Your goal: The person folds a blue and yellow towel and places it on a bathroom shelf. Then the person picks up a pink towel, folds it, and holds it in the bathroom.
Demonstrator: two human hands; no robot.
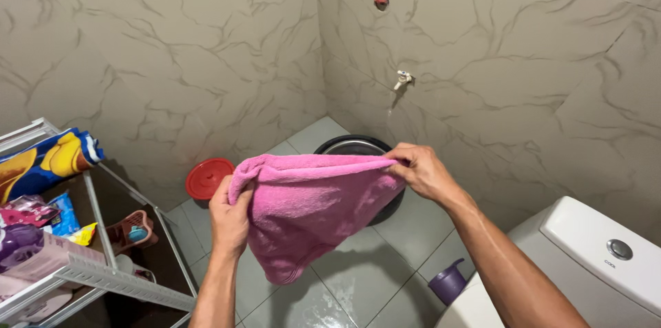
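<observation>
Pink towel (310,211) stretched between left hand (229,221) and right hand (421,171), both gripping top edge, above basin (358,145).

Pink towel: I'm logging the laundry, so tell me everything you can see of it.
The pink towel looks like soft terry cloth, plain, with no pattern. It hangs in the air over the wet tiled floor, stretched along its top edge and drooping to a point below. The left hand grips one end, the right hand pinches the other. It partly hides a dark basin behind.

Two bare forearms show, with no sleeves. The left hand (229,221) and right hand (421,171) wear no gloves or rings.
</observation>
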